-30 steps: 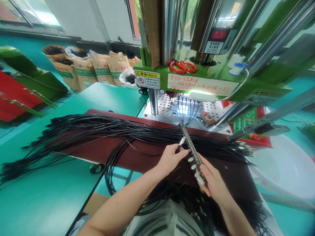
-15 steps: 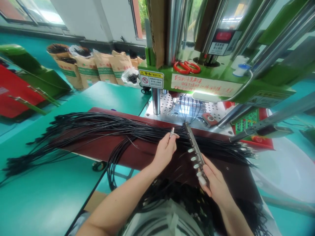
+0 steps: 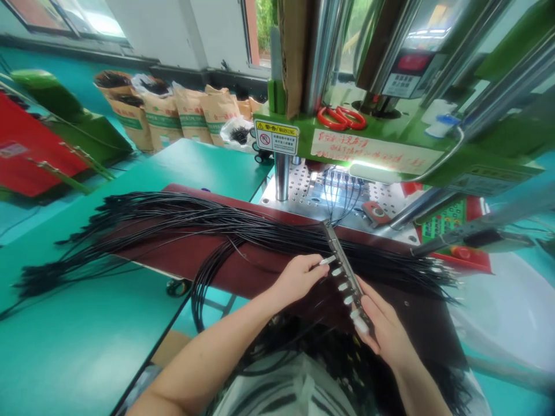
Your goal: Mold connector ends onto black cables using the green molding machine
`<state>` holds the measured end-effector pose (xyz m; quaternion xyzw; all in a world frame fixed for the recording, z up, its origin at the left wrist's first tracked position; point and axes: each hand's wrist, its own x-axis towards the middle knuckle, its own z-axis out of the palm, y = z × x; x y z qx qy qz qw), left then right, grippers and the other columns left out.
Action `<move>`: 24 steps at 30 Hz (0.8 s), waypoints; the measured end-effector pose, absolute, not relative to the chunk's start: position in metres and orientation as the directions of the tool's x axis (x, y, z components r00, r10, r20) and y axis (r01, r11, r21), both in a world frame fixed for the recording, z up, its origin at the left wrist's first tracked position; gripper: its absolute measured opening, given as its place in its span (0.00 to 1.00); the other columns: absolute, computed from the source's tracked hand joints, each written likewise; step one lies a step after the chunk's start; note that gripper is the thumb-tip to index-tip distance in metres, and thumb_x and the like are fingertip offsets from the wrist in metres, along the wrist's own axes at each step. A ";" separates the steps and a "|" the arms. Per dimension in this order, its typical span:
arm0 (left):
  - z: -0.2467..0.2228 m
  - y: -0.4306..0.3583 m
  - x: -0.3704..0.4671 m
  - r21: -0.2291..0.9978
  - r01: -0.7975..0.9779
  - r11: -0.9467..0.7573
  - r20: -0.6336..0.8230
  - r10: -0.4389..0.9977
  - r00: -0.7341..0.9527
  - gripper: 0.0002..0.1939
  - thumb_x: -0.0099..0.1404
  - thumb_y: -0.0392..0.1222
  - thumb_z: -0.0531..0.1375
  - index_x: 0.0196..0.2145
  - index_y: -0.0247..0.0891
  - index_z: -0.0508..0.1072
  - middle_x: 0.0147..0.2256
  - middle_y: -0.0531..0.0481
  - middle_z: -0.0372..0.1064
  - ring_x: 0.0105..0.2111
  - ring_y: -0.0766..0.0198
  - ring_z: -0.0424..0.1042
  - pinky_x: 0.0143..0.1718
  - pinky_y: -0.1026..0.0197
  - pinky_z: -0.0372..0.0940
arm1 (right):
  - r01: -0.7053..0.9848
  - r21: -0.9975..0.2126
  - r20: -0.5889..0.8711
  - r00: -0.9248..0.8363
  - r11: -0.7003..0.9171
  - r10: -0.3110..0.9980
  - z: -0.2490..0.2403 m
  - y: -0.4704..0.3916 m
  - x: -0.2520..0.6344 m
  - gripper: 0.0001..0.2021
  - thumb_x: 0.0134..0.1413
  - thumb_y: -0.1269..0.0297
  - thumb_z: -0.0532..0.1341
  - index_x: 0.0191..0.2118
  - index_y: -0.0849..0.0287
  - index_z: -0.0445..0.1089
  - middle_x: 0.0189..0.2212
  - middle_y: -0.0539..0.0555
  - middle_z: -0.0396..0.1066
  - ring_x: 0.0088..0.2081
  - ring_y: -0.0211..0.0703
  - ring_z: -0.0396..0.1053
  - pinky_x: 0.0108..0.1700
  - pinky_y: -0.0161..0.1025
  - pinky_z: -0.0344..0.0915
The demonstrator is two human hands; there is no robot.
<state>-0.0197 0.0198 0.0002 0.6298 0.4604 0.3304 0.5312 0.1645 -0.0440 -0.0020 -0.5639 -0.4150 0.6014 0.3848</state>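
Note:
My right hand (image 3: 384, 323) is closed round the near end of a long metal bar fixture (image 3: 344, 263), which slants away from me toward the press. Several small white-and-silver connectors (image 3: 343, 287) stick out along the bar's left side. Between thumb and fingers, my left hand (image 3: 301, 280) pinches one cable connector (image 3: 328, 260), its tip at the bar's left edge beyond the others. Whether this connector is seated in the bar I cannot tell. Behind both hands lies a thick bundle of black cables (image 3: 243, 222) on a dark red board (image 3: 169, 254).
A green press (image 3: 381, 138) stands ahead, with cables on its lit metal bed (image 3: 295, 188). Red-handled scissors (image 3: 342, 118) rest on its ledge. A red control box (image 3: 477, 260) is at right. Paper sacks (image 3: 162, 118) stand behind the green table (image 3: 203, 156).
My left hand has moved right and turned, bringing the connector from above the cables to the bar's left edge. My right hand still holds the bar. The whole view has shifted slightly.

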 end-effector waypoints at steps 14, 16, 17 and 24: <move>0.002 0.021 -0.025 0.926 0.366 -0.095 -0.030 0.946 0.323 0.17 0.59 0.47 0.51 0.17 0.36 0.60 0.17 0.57 0.53 0.21 0.71 0.52 0.23 0.66 0.47 | 0.159 -0.927 -0.354 -0.081 -0.339 0.932 0.002 -0.042 0.159 0.28 0.52 0.53 0.55 0.57 0.58 0.56 0.10 0.45 0.58 0.09 0.26 0.45 0.10 0.26 0.44; 0.003 0.021 -0.025 0.934 0.341 -0.106 -0.017 0.941 0.338 0.16 0.60 0.47 0.50 0.18 0.36 0.61 0.18 0.57 0.54 0.21 0.70 0.53 0.23 0.66 0.48 | 0.145 -0.930 -0.350 -0.081 -0.337 0.933 0.002 -0.042 0.159 0.27 0.52 0.53 0.55 0.57 0.58 0.57 0.10 0.45 0.59 0.09 0.26 0.45 0.10 0.26 0.43; 0.003 0.022 -0.025 0.937 0.327 -0.121 -0.001 0.936 0.352 0.16 0.60 0.47 0.50 0.19 0.36 0.62 0.18 0.57 0.56 0.21 0.70 0.54 0.23 0.66 0.49 | 0.130 -0.931 -0.353 -0.076 -0.342 0.932 0.001 -0.042 0.160 0.28 0.51 0.52 0.56 0.56 0.58 0.57 0.11 0.46 0.60 0.09 0.26 0.45 0.09 0.26 0.42; 0.004 0.030 -0.035 0.976 0.205 -0.076 0.046 0.988 0.149 0.17 0.63 0.50 0.45 0.27 0.37 0.65 0.18 0.57 0.54 0.20 0.70 0.55 0.24 0.66 0.51 | 0.014 -0.910 -0.414 -0.058 -0.414 0.908 -0.003 -0.041 0.165 0.30 0.50 0.51 0.56 0.58 0.57 0.55 0.13 0.47 0.61 0.09 0.26 0.43 0.09 0.25 0.39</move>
